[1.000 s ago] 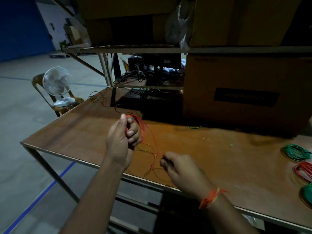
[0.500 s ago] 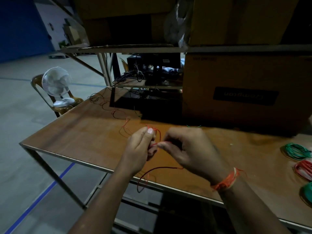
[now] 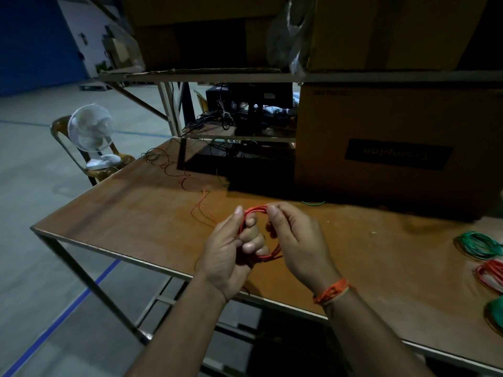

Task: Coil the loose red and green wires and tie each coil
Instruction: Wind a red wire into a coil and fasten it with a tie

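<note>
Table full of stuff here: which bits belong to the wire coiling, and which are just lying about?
Part of the job:
- red wire coil, gripped by the left hand and pinched by the right hand
- loose red wire trailing across the table
- finished green coil and red coil

Just lying about:
- cardboard box
- white fan on a chair

The right edge cuts off a green coil (image 3: 496,311); the right hand (image 3: 295,240) hides part of the red coil (image 3: 254,210)
</note>
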Demonstrator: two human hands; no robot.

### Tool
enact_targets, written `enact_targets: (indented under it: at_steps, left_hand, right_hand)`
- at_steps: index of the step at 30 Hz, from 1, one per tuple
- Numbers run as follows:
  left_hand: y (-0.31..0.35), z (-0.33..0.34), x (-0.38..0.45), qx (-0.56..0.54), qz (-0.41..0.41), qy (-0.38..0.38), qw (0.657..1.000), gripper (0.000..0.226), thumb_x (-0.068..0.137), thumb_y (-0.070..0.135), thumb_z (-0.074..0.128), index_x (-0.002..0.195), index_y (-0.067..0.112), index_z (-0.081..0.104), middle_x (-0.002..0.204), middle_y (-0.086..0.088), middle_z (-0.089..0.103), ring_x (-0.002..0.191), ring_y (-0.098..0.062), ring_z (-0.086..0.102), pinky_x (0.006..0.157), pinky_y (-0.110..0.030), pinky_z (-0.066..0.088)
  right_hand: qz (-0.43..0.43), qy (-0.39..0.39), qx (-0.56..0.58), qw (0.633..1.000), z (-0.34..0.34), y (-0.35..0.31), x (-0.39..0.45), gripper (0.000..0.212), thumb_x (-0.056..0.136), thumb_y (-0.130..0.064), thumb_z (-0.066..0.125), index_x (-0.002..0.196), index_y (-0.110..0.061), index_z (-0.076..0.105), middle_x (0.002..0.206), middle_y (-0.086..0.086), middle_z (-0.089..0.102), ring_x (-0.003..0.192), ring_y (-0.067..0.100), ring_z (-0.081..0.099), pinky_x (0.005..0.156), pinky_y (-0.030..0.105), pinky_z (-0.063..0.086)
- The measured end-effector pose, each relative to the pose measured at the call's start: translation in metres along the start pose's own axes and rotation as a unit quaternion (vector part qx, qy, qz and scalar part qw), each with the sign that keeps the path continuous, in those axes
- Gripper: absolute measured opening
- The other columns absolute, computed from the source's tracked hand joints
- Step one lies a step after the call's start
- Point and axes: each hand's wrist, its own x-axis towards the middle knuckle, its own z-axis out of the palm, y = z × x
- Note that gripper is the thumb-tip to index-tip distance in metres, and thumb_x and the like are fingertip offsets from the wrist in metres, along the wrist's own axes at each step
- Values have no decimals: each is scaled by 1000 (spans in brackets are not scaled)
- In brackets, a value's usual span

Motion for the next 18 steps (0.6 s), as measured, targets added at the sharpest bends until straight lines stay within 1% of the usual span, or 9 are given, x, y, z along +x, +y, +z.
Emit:
enact_targets:
  at_steps: [2,3,6,9,12,14,16,17,18]
  left_hand:
    - [-3,3,-3,12,6,36,999,36,107,35,41,82,12,54,52,6,35,52,-10,48,57,-24,47]
    - [-3,3,-4,5,2,44,999,36,107,34,41,82,11,54,50,6,37,54,-10,51,57,-23,49]
    - [4,0,-4,-70,-52,32,996,33,105,28,40,82,9,54,45,9,37,46,-6,46,46,-19,40]
    - [13,-8,-3,-114,-105,3,988,31,98,27,43,78,6,55,44,9,35,37,-5,38,39,-19,32]
    - [18,-12,-3,-75,-118,-31,990,43,102,36,40,76,6,57,43,11,30,35,-4,29,40,-20,24]
    - [21,-14,-2,-32,-113,-41,992,48,103,40,38,76,7,59,44,11,28,35,-3,25,41,-21,21]
    - [25,-15,-3,9,-104,-50,993,46,103,38,39,75,8,59,44,11,27,36,-3,23,41,-21,19]
    - [27,-16,-4,30,-95,-54,994,43,103,36,41,75,8,59,44,11,27,36,-3,22,41,-21,19]
    - [29,-17,-4,46,-86,-55,994,41,103,34,42,75,9,58,45,10,26,36,-3,22,40,-20,19]
  right_hand:
    - [-20,23,-38,999,4,2,0,23,108,-29,48,107,-20,69,85,-10,64,80,6,61,65,26,46]
    - [-34,28,-56,997,6,4,0,22,107,-28,49,109,-20,69,89,-8,66,83,6,61,67,27,46]
    - [-80,13,-80,994,5,8,1,21,106,-24,51,113,-19,70,96,-4,68,88,8,61,73,31,50]
    - [-114,-18,-89,989,4,10,1,23,104,-23,50,114,-18,69,98,-4,67,90,7,60,75,27,50]
    - [-122,-38,-78,989,4,11,4,24,103,-27,48,111,-18,69,87,-11,61,79,4,55,67,23,45]
    - [-106,-56,-74,990,4,11,5,26,104,-35,44,108,-21,66,78,-14,54,71,5,51,61,27,43]
    - [-104,-76,-71,989,4,11,5,24,105,-35,44,105,-22,64,75,-10,55,67,9,52,57,35,46]
    - [-103,-87,-64,989,3,10,6,21,106,-32,46,103,-21,63,74,-9,56,66,9,53,56,36,46]
    - [-96,-100,-43,989,2,8,6,18,106,-30,49,100,-20,63,72,-7,58,64,9,54,54,33,46]
